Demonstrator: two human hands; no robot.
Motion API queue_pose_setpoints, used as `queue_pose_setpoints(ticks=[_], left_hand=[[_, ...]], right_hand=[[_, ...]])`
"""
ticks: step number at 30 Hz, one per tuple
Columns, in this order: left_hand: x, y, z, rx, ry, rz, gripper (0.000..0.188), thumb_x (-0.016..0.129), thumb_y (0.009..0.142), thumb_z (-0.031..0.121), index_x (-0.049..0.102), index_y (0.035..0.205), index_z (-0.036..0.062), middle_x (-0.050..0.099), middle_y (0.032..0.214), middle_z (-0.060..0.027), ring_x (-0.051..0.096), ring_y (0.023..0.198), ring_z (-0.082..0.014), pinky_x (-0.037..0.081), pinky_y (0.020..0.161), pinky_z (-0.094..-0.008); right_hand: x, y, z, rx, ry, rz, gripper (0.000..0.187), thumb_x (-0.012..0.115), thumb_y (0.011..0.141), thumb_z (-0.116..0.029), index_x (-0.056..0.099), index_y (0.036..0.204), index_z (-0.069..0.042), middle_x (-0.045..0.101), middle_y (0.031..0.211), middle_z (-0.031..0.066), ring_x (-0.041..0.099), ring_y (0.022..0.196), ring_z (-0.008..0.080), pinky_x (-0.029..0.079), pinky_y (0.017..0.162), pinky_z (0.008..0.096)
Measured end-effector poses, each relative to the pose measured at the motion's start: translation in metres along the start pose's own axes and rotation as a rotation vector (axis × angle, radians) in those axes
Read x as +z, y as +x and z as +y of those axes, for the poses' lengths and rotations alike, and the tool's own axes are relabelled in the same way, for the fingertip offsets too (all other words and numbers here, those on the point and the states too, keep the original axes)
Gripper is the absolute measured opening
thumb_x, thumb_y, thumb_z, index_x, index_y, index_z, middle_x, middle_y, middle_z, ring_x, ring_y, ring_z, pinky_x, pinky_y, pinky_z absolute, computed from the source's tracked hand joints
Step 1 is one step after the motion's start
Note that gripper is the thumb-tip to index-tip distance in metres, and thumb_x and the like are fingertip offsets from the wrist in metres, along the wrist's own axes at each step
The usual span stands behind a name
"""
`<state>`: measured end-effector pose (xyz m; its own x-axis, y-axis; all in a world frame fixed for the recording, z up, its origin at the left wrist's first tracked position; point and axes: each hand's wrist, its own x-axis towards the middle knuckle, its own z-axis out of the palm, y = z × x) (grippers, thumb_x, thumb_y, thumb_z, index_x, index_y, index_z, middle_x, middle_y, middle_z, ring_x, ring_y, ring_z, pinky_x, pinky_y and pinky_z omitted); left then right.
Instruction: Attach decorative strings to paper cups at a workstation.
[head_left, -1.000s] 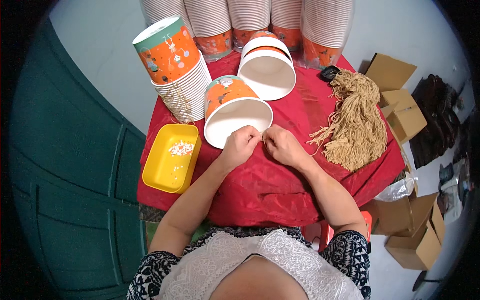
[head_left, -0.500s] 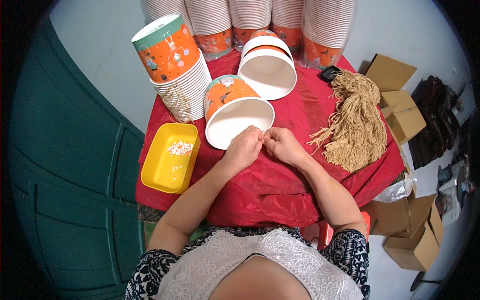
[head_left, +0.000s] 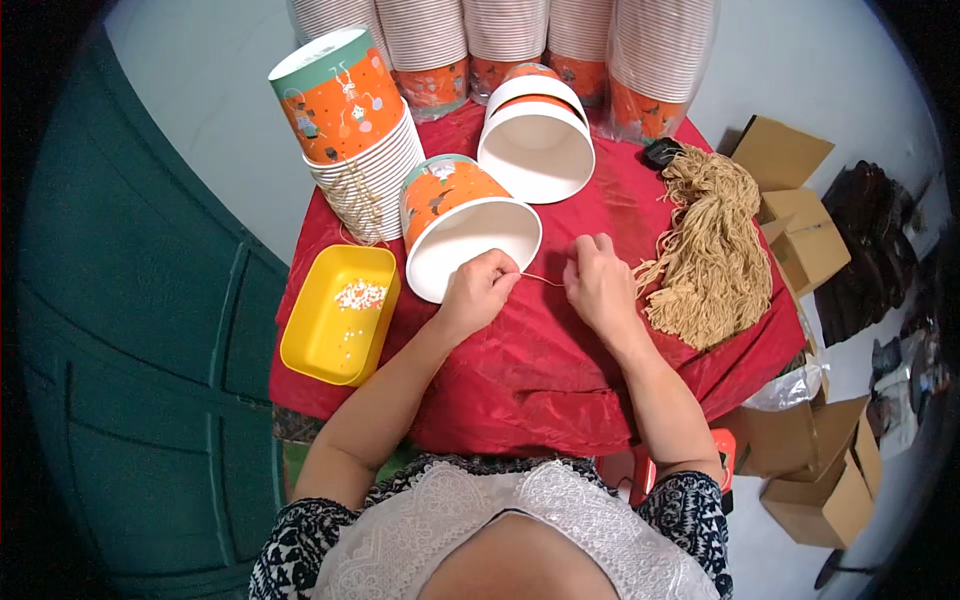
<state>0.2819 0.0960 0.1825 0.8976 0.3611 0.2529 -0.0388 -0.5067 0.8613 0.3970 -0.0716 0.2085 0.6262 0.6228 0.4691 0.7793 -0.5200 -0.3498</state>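
My left hand (head_left: 478,295) is closed in a pinch on one end of a thin pale string (head_left: 540,277), just in front of a tipped paper bucket (head_left: 470,235). That bucket lies on its side, its white mouth toward me, with orange and green printing outside. The string runs slightly slack across to my right hand (head_left: 602,292), whose fingers are curled with the thumb and forefinger together at its other end. Right of that hand lies a bundle of tan strings (head_left: 712,250). A yellow tub (head_left: 305,340) with small white and orange beads (head_left: 360,295) stands to the left.
Two nested buckets (head_left: 540,155) lie tipped behind. A leaning stack of buckets (head_left: 345,110), with tan strings hanging on it, stands at the left. Tall wrapped bucket stacks (head_left: 430,60) line the back. Cardboard boxes (head_left: 805,235) stand beyond the right edge of the red-covered table (head_left: 510,390).
My hands, together at the fingertips before, are now apart. The right hand has moved right and up, with string stretching between them. The nearest bucket has shifted slightly left.
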Motion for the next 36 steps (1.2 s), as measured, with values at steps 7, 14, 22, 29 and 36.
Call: queue_pose_setpoints(ticks=[7,14,22,29,36], left_hand=[[0.002,0.002,-0.016,0.015,-0.108,0.006,0.004,0.06,0.093,0.002,0.06,0.093,-0.0015,0.059,0.075,-0.0011,0.052,0.062,-0.0052,0.044,0.054,-0.0206],[-0.004,0.006,-0.005,-0.163,-0.357,-0.026,0.005,0.059,0.094,0.005,0.059,0.094,-0.0001,0.058,0.069,-0.0007,0.049,0.053,-0.005,0.038,0.045,-0.019],[-0.005,0.003,-0.001,-0.231,-0.422,0.011,0.009,0.056,0.097,0.009,0.058,0.093,0.0013,0.057,0.067,-0.0016,0.048,0.05,-0.0057,0.036,0.041,-0.0194],[-0.001,0.002,-0.008,-0.198,-0.377,0.042,0.018,0.051,0.097,0.011,0.062,0.087,0.0005,0.059,0.067,-0.002,0.054,0.053,-0.0081,0.044,0.049,-0.025],[-0.003,-0.003,-0.014,0.155,0.105,0.283,0.009,0.06,0.084,0.005,0.065,0.09,0.0007,0.066,0.087,-0.0125,0.065,0.074,-0.0274,0.052,0.065,-0.0377]], right_hand=[[0.028,-0.01,-0.026,-0.142,0.639,-0.023,0.015,0.057,0.087,0.0,0.05,0.1,0.002,0.065,0.084,0.0262,0.065,0.079,0.0443,0.053,0.066,0.0492],[0.033,-0.008,-0.028,-0.095,0.669,-0.11,0.018,0.061,0.088,-0.005,0.052,0.102,0.001,0.067,0.087,0.0238,0.068,0.081,0.0415,0.054,0.069,0.0471],[0.039,-0.008,-0.032,-0.093,0.546,-0.052,0.012,0.063,0.089,-0.011,0.059,0.096,-0.001,0.069,0.086,0.0201,0.068,0.079,0.0378,0.054,0.066,0.0449],[0.047,-0.006,-0.031,-0.119,0.541,0.048,0.008,0.064,0.088,-0.011,0.062,0.089,-0.003,0.068,0.083,0.0175,0.068,0.075,0.0357,0.053,0.064,0.0438],[0.05,-0.006,-0.028,-0.081,0.508,0.016,0.009,0.064,0.088,-0.013,0.062,0.089,-0.003,0.067,0.082,0.0179,0.067,0.073,0.0364,0.053,0.063,0.0436]])
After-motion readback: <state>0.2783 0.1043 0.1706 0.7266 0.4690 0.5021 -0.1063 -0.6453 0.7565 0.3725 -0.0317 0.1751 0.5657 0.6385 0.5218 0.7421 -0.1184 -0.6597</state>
